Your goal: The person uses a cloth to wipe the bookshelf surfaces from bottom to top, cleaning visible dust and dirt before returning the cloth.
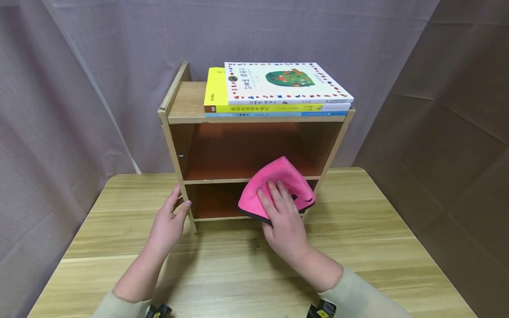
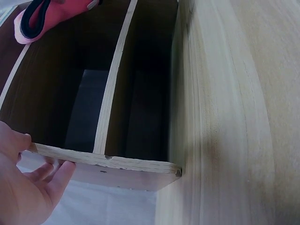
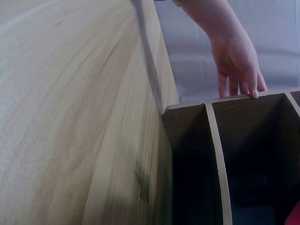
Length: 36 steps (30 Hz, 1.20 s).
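Observation:
A small wooden bookshelf [image 1: 254,180] stands upright on the table. My left hand [image 1: 169,223] grips the front edge of its left side panel, thumb in front and fingers on the outer face; the left wrist view shows this hand [image 2: 35,180] at the panel's edge. My right hand [image 1: 284,225] holds a pink cloth [image 1: 278,170] with dark edging, fingers spread over its top and the thumb mostly hidden under its lower edge. The cloth lies across the front of the lower shelves at the right. At the right wrist view's lower corner, only a bit of cloth [image 3: 294,216] shows.
Several books [image 1: 278,86] lie stacked on the bookshelf's top board, a white one uppermost, yellow and blue ones beneath. The wooden table [image 1: 358,247] extends in front and to both sides. Grey curtains [image 1: 99,66] hang behind and at the left.

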Each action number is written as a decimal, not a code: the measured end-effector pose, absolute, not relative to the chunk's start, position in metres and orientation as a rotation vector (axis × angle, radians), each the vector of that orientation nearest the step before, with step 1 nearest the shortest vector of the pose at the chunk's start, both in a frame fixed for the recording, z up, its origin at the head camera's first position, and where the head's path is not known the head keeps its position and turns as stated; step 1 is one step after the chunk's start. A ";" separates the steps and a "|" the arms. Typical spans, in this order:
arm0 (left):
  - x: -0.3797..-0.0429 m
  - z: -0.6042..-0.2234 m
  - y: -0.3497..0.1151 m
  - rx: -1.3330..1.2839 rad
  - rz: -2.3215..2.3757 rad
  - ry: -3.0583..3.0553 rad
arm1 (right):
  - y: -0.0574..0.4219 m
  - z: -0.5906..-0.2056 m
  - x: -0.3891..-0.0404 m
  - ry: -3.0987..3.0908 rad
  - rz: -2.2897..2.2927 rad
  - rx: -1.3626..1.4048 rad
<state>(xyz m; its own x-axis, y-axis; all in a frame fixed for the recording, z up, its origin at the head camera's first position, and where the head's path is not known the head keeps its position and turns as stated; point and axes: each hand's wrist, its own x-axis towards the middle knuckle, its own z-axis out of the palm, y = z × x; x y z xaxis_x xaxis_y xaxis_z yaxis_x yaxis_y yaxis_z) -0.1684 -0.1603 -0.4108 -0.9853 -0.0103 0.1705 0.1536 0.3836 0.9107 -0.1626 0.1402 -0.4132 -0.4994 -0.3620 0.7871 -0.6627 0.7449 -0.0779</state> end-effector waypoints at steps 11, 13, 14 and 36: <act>-0.169 -0.414 -0.159 -0.115 -1.655 -2.471 | 0.134 -0.408 -0.162 -2.167 0.432 0.813; -0.169 -0.414 -0.159 -0.109 -1.658 -2.476 | 0.132 -0.408 -0.162 -2.164 0.419 0.824; -0.169 -0.414 -0.159 -0.108 -1.659 -2.477 | 0.131 -0.407 -0.162 -2.161 0.414 0.830; -0.168 -0.412 -0.159 -0.118 -1.652 -2.479 | 0.115 -0.402 -0.161 -2.198 0.345 0.927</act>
<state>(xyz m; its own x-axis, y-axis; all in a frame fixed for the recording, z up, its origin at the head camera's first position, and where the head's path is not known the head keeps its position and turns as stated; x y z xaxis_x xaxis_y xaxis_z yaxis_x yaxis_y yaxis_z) -0.1681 -0.1587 -0.4119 -0.9841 -0.0227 0.1762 0.1539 0.3869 0.9092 -0.1610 0.1147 -0.4016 -0.4862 -0.5163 0.7050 -0.7073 0.7063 0.0295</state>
